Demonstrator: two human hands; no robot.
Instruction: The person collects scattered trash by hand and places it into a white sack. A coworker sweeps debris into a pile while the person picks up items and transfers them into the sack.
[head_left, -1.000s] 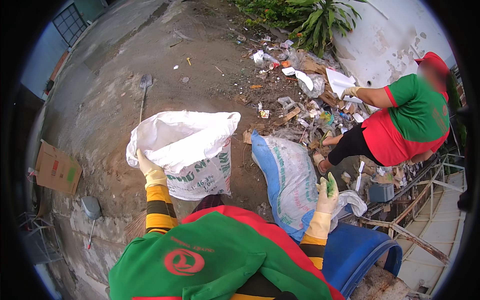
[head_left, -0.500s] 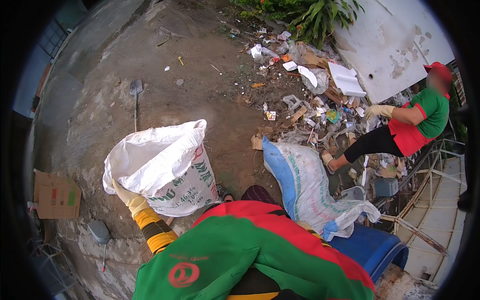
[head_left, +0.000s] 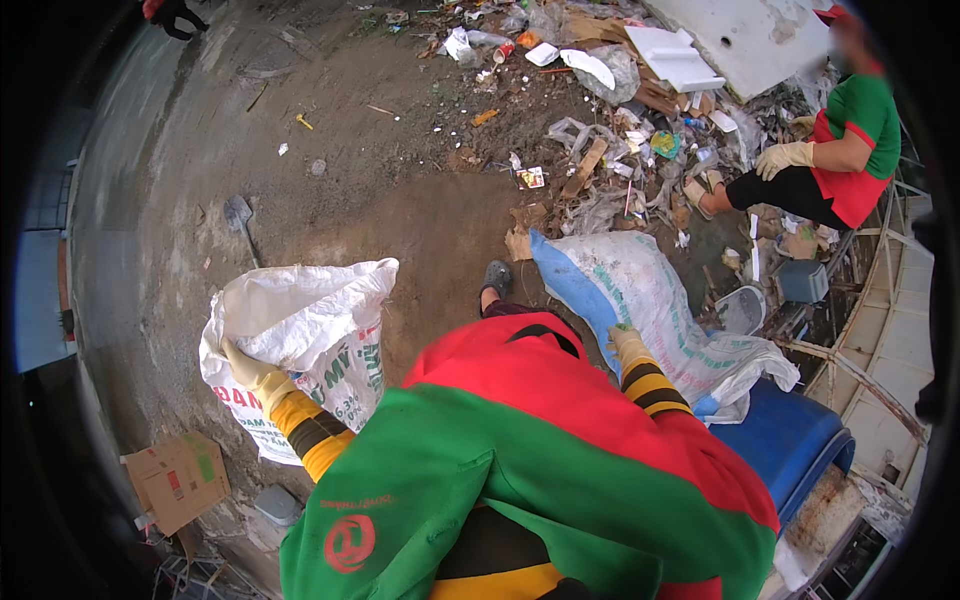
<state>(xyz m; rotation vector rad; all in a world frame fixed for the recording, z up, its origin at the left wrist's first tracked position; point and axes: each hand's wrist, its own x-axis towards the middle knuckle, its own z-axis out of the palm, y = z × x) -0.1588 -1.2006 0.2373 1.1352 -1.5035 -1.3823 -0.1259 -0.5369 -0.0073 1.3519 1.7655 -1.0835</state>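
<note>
White woven sack (head_left: 345, 345), per head cam, was seen on the ground (head_left: 430, 225) at the person's left, w/ its mouth spread wide & its printed side turned toward the wearer. Its rim was gripped by the gloved left hand (head_left: 258, 378), fingers closed on the near-left edge, thumb pos. not clear. The gloved right hand (head_left: 628, 347) was held out at the near edge of a blue-edged sack (head_left: 655, 285), fingers partly curled; whether the sack was touched or gripped couldn't be told. That 2nd sack was laid out on the ground, its lower end nr a blue drum (head_left: 770, 430).

Progress, approx.: one sack was open & held, no tie seen on it; its fill level couldn't be made out, the inside being mostly hidden. Loose litter (head_left: 585, 168), incl. plastic film, cardboard scraps & a white foam piece (head_left: 675, 58), was left strewn beyond both sacks, so the work was judged well short of done.

A co-worker (head_left: 865, 130) was seen at far right beside the litter, one gloved hand (head_left: 784, 159) lowered, nothing visibly held. A shovel (head_left: 238, 213) was left lying past the white sack; a cardboard box (head_left: 172, 485) & a grey pan (head_left: 278, 505) were seen nr its close side.
</note>
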